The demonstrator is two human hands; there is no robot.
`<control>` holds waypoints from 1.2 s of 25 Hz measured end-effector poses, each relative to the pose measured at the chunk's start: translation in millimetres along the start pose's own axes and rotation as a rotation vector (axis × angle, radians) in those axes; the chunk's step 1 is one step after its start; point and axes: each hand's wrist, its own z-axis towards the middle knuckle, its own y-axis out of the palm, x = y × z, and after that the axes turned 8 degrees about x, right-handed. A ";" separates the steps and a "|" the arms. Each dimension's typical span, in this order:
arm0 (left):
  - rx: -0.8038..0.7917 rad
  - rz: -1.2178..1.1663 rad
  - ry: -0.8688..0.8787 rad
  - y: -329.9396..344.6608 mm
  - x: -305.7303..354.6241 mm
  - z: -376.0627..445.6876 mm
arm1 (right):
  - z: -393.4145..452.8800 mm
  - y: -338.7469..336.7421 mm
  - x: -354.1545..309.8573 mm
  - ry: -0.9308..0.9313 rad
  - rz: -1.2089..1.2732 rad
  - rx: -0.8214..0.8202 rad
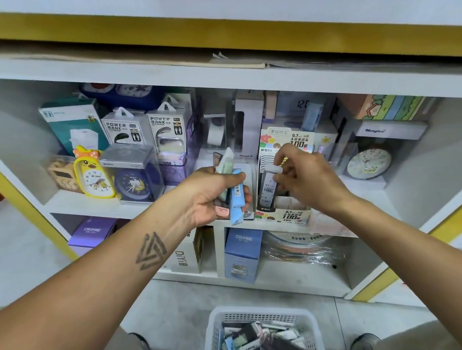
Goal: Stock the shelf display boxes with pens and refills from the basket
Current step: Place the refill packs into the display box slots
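The right hand (304,179) pinched one refill case (267,184) over the display box (284,214), best lowered upright into a slot, while the left hand (215,196) gripped the spare cases (235,199).

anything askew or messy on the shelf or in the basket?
The white plastic basket on the floor holds its refill cases in a jumbled heap, not rows. On the shelf, a dark lead-refill case stands tilted in the printed cardboard display box, because the right hand is pinching its white cap. Nothing looks spilled or damaged.
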 end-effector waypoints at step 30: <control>-0.124 0.068 -0.042 2.9 -6.1 -0.8 | -2.1 12.1 2.4 -0.210 -0.267 0.093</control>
